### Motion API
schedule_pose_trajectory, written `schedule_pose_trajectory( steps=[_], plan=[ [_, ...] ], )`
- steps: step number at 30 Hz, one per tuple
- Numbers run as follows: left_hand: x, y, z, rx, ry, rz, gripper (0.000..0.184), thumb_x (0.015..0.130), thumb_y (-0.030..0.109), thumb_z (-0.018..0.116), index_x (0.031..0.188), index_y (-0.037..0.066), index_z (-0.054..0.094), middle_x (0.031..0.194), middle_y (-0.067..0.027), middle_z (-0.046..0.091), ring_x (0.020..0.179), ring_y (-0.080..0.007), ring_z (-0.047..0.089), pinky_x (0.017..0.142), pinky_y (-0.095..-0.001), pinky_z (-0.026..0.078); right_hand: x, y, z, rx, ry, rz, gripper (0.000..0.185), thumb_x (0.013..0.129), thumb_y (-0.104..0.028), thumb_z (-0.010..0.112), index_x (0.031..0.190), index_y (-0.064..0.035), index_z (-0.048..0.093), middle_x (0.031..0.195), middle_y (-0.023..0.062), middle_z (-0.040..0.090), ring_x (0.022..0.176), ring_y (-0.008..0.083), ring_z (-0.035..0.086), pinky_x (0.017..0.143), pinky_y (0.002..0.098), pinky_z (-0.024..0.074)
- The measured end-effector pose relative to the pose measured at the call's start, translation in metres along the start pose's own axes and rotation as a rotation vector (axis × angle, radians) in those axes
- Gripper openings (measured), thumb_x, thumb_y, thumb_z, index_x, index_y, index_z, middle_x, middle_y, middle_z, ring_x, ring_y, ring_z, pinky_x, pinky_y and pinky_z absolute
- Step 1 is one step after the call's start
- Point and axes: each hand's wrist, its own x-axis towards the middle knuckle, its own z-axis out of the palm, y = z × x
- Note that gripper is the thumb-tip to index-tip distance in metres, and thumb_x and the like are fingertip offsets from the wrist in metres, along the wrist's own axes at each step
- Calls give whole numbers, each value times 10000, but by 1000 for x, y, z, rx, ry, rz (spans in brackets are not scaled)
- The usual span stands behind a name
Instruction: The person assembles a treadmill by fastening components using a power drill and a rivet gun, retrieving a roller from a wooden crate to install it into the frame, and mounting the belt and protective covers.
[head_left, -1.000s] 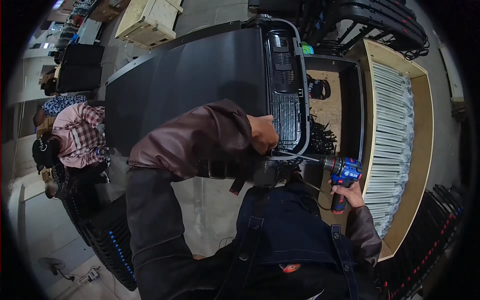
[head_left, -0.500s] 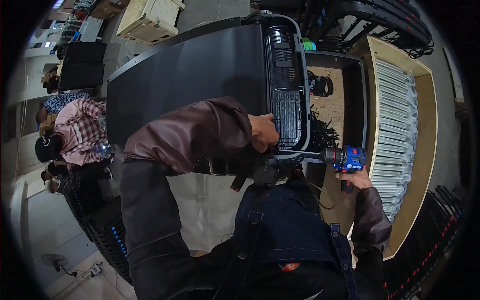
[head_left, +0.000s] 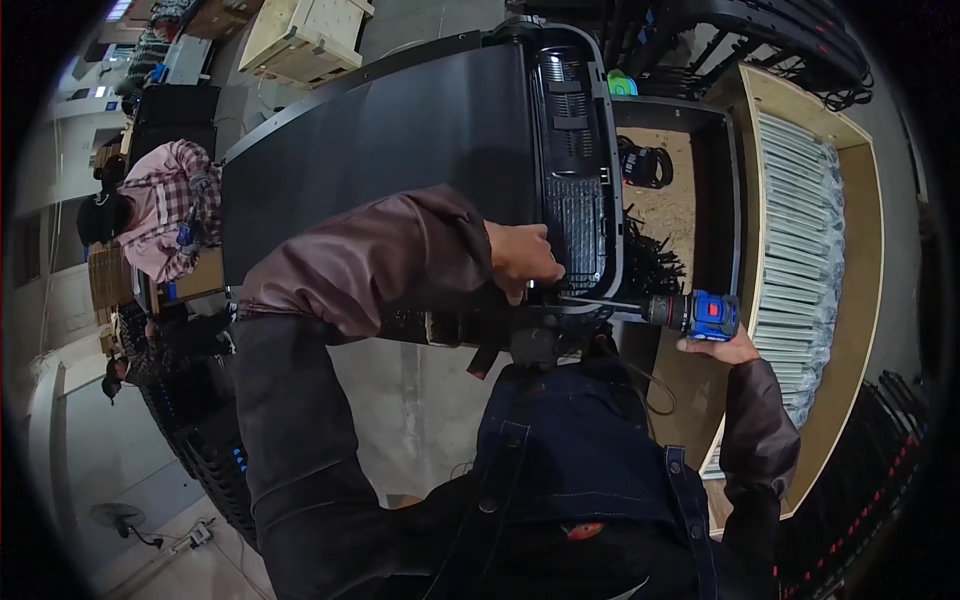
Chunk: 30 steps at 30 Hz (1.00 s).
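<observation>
My right hand grips a blue cordless drill from below, with its chuck facing left. From the chuck a long thin driver bit reaches across the near corner of a black motor housing. This housing sits at the right end of a treadmill deck with a wide black belt. My left hand rests at the housing's left edge near the bit's tip, fingers curled and closed. What those fingers hold, if anything, is hidden.
Right of the treadmill, a black-walled tray holds black cables and a heap of small dark parts. Beyond it stands a wooden crate of plastic-wrapped bars. A person in a plaid shirt works at far left.
My left hand has shifted slightly at the housing edge, and its fingers reach a little further over it. The drill stays nearly in place. The person in plaid has changed posture.
</observation>
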Motion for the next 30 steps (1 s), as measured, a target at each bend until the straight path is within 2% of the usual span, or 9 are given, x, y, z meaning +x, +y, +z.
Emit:
schedule_pose_trajectory(
  steps=[2,7,9,10,16,20,23,27,30],
  plan=[
    [-6,1,6,19,89,58,497,717,288,830,1077,26,611,1017,-146,708,1056,-328,645,1029,-464,340,1,16,8,144,-47,111,403,734,-199,924,1019,-68,671,882,-1,685,841,114,655,781,302,543],
    [-8,14,12,42,83,75,540,728,292,838,1117,29,572,984,-132,707,1064,-334,630,1002,-455,346,-9,16,33,225,55,155,434,712,63,837,1093,-59,669,911,27,707,815,169,692,765,295,562],
    [-12,16,19,33,73,66,537,727,293,838,1109,26,571,986,-135,707,1070,-335,627,1002,-456,344,-21,-4,40,432,-4,73,488,729,30,843,1171,-50,653,959,59,720,874,183,711,802,319,582],
    [-11,18,23,24,88,78,534,731,292,837,1108,23,571,989,-136,707,1074,-336,625,1003,-459,343,-24,-5,39,538,-79,172,541,739,16,844,1232,-47,628,977,85,726,906,190,720,812,342,598],
    [-18,18,23,24,112,77,507,747,269,825,1108,14,577,987,-141,707,1088,-337,616,1009,-456,346,-24,-6,29,539,-125,308,356,730,12,822,1055,-45,689,857,48,686,725,163,672,663,306,570],
    [-21,19,24,36,138,48,462,746,246,823,1075,12,597,979,-142,706,1093,-331,612,1022,-449,348,-23,-26,32,589,-193,320,476,749,-41,792,1209,-41,668,885,51,683,723,176,674,695,298,558],
    [-26,20,25,15,125,51,433,753,235,816,1063,16,608,978,-141,705,1098,-326,607,1021,-445,349,-33,-46,45,683,-33,186,454,761,-58,814,1190,-33,666,957,88,710,767,200,689,694,310,560],
    [-30,19,27,-8,145,69,406,762,228,812,1054,30,611,976,-132,704,1088,-315,601,1007,-444,344,-25,-29,34,463,-86,272,368,774,-71,811,1116,-28,681,851,67,678,683,185,660,651,323,551],
    [-28,16,27,2,150,79,402,763,232,815,1053,44,610,987,-126,705,1084,-314,601,1002,-448,341,-21,-25,40,724,-213,435,376,781,-88,773,1129,7,667,839,66,677,654,185,651,635,318,554]
  ],
)
